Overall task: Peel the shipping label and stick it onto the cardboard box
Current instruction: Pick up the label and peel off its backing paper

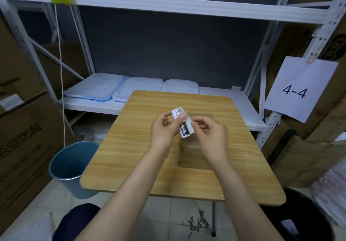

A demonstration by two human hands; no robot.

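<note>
Curling slightly, the shipping label [182, 121] is held in the middle of the frame, above the cardboard box [192, 152], printed side toward the camera. Its long axis runs from upper left to lower right, the code end up and the dark "070" band low. The left hand [164, 130] pinches its left edge, thumb on the face; the right hand [209, 136] is closed on its right edge, fingertips working at it. This looks like the peeling step: whether the backing has begun to part cannot be told. Next, the backing likely needs separating, then the label flattening onto the box top. The box sits on the wooden counter [131, 147], a blue bin [73, 167] at lower left.
</note>
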